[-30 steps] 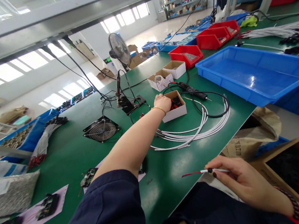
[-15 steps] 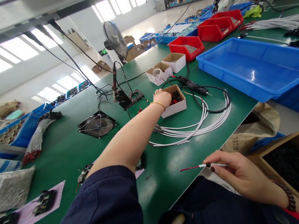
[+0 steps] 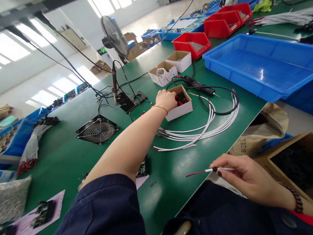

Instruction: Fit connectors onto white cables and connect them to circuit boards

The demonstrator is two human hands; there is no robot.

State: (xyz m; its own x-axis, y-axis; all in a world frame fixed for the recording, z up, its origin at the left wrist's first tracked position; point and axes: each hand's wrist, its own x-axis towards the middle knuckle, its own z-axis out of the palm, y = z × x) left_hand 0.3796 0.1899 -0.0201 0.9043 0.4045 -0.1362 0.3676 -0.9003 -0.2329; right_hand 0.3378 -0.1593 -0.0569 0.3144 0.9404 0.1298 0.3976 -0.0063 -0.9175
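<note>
My left hand (image 3: 166, 100) reaches into a small cardboard box (image 3: 180, 111) of tiny red and black parts (image 3: 181, 98). Its fingertips are hidden in the box, so their grip does not show. Low on the right, my right hand (image 3: 243, 173) pinches a white cable (image 3: 229, 168) between thumb and fingers. A red wire end (image 3: 194, 174) sticks out of the cable to the left, and a black ring-like piece (image 3: 215, 169) sits around the cable at my fingertips. Beside the box lies a coil of white cables (image 3: 203, 134) with a black-handled tool (image 3: 199, 85) behind it.
A soldering iron (image 3: 114, 79) stands in its holder near a square fan (image 3: 98, 129). Two small boxes (image 3: 163, 73) and red bins (image 3: 190, 45) line the back. A large blue tray (image 3: 270, 70) is at right. Circuit boards (image 3: 44, 213) lie on pink sheets at left.
The view has shifted slightly, so the bench contents appear a little higher and further left. My left hand stays at the box of parts; my right hand still holds the white cable.
</note>
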